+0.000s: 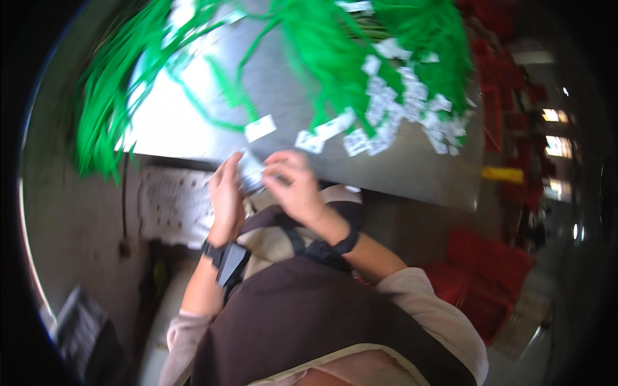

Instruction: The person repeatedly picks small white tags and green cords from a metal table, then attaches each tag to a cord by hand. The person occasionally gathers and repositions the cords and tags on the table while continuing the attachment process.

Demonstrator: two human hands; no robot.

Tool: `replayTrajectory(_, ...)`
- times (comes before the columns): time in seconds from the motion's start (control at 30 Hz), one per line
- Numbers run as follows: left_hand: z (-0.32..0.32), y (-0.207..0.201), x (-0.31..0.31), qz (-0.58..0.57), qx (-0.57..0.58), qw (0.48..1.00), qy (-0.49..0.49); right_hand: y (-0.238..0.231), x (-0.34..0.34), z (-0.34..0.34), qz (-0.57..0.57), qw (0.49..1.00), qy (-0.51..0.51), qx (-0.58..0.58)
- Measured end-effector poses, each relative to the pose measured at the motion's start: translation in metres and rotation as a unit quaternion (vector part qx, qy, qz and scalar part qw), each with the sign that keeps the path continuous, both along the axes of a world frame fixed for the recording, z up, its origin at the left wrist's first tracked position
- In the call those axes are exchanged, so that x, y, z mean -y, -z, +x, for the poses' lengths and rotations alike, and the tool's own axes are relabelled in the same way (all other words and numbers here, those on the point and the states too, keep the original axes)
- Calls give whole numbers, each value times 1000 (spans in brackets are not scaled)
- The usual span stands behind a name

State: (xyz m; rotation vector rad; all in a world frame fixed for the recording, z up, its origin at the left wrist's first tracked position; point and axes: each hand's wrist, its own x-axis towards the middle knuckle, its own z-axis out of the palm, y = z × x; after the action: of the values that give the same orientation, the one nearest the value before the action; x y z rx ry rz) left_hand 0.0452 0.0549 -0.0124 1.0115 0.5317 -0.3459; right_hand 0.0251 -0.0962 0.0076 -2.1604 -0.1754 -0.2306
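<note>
Just in front of the table's near edge, my left hand [226, 196] holds a white printed label [250, 170] upright, its fingers closed along the label's left side. My right hand [295, 185] is at the label's right edge with fingers curled into a pinch. Blur hides what, if anything, sits between those fingertips. Beyond my hands, a green mesh strip [225, 87] ends in a white tag [260, 128] on the metal table [412, 170]. To the right lie bunched green mesh strips [328, 61] with several white tags [386, 106] at their ends.
Long green strands [106, 109] hang over the table's left side. A white perforated crate [174, 202] stands below the near edge, left of my hands. Red crates or bags [479, 276] lie low on the right. Something yellow [502, 175] sticks out beside the table's right edge.
</note>
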Motion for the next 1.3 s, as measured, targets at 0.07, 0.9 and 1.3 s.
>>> replayTrajectory(0.07, -1, 5, -6, -11, -31, 996, -81, -9, 2, 15, 113, 990, 5, -88)
replayTrajectory(0.9, -15, 0, -61, -6, 36, 998, 51, 7, 40, 112, -57, 980, 21, -188)
replayTrajectory(1.3, 54, -17, -5, 96, 57, 970, 218, -38, 66, 110, 263, 903, 79, -331)
